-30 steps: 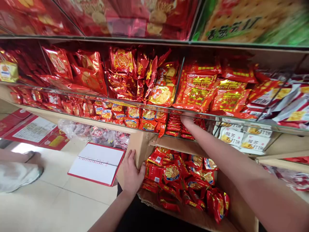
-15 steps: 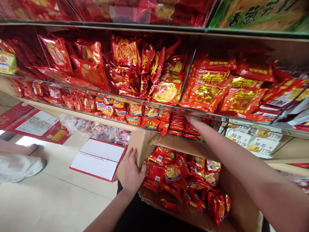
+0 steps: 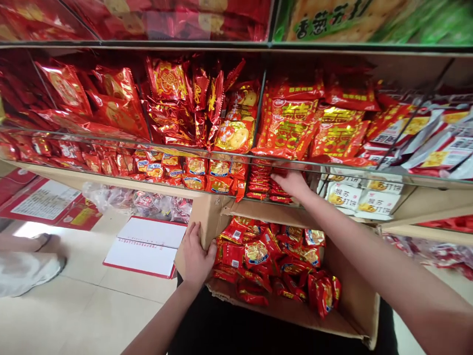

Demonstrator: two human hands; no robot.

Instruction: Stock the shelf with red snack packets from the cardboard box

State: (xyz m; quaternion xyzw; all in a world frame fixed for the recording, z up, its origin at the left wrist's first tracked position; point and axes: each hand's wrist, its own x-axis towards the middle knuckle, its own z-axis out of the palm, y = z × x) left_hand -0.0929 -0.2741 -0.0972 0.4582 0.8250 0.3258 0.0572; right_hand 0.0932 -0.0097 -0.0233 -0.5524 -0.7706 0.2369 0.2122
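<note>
My left hand (image 3: pixel 197 256) is closed on the upper left flap of an open cardboard box (image 3: pixel 354 276), thumb towards the inside. Several red-and-gold biscuit packets (image 3: pixel 256 251) lie loosely in the box, which sits over dark-clothed legs. Inside the lower shelf compartment is my right hand (image 3: pixel 293 183), touching or close to stacked small red packets (image 3: pixel 258 180). One of its fingers points left over the stack; the others are hidden, so its grip cannot be told.
Red packets with gold print (image 3: pixel 291 123) fill the shelf above, behind a clear front rail. White biscuit packets (image 3: pixel 343 197) stand right of my right hand. On the tiled floor lies a red-edged white card (image 3: pixel 144 246), with another person's foot (image 3: pixel 40 241) at the far left.
My right hand has drawn back slightly, so more of it shows above the stacked packets. The view has shifted right. My left hand keeps hold of the box.
</note>
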